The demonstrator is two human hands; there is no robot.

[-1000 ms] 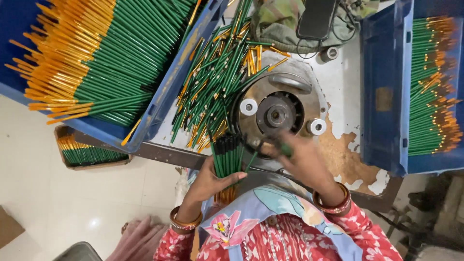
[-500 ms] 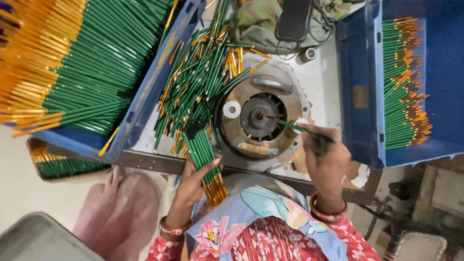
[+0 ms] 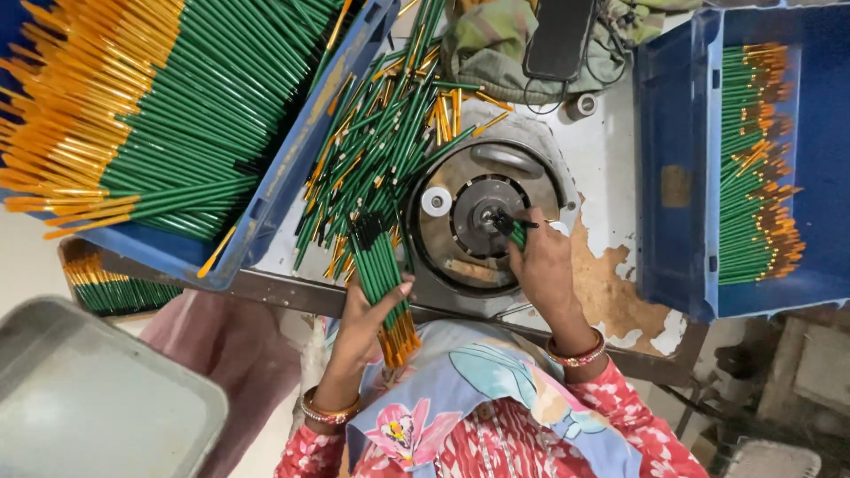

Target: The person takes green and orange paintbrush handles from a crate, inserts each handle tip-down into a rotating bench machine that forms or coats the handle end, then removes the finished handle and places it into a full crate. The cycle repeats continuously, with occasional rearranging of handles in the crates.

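Our right hand (image 3: 544, 265) pinches one green pencil (image 3: 512, 230) against the hub of the round metal machine (image 3: 482, 217), fingertips close enough that we judge a slip could bring them onto it. Our left hand (image 3: 367, 310) grips a bundle of green pencils (image 3: 382, 279) near the table edge; a looser hold could spill them. The left blue crate (image 3: 292, 168) holds green-and-orange pencils; the right blue crate (image 3: 677, 177) holds a thinner row.

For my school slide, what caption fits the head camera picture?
Left hand grips a bundle of green pencils; right hand holds one at a round metal machine.
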